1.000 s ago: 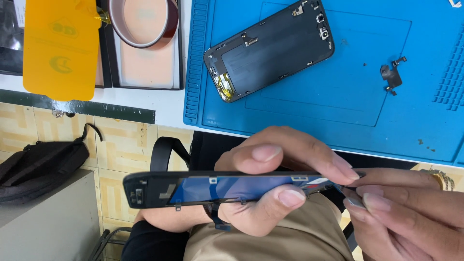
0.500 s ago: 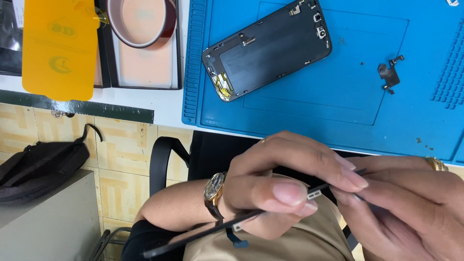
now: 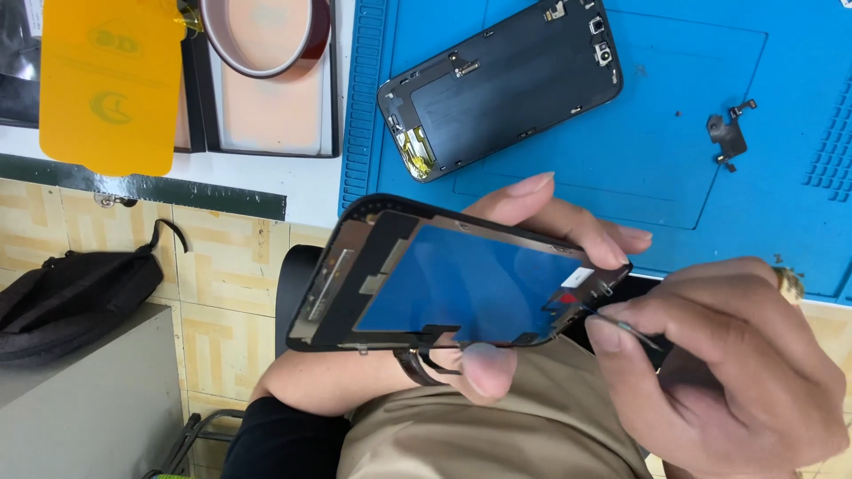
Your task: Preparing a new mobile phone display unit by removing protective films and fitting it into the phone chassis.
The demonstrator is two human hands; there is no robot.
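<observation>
The left hand (image 3: 524, 266) is holding a detached phone screen panel (image 3: 453, 279) over the person's lap, below the near edge of the bench (image 3: 302, 191), with its inner side facing up — a black frame around a blue-looking middle, tilted so the right end is sitting a little lower. The left fingers (image 3: 532, 191) are wrapping round the far long edge while the thumb is pressing against the near long edge, so the panel is being gripped between them. The right hand (image 3: 719, 364) is coming in at the panel's right end, its fingers pinched closed on a thin metal tool (image 3: 621, 326) whose tip is touching a small red spot at that corner, just beside a white tab. On the bench, a blue work mat (image 3: 710, 168) is carrying an opened phone body (image 3: 501, 84), lying at a slant with its dark inside showing, well apart from the held panel. Farther right on the mat a small dark bracket (image 3: 729, 133) is lying alone. Left of the mat a dark tray (image 3: 266, 106) is holding a roll of amber tape (image 3: 266, 35), and beside that an orange-yellow sheet (image 3: 111, 84) is resting — its lower end is hanging past the bench's edge. Down on the tiled floor a black bag (image 3: 80, 288) is slumping against a grey box (image 3: 89, 399).
</observation>
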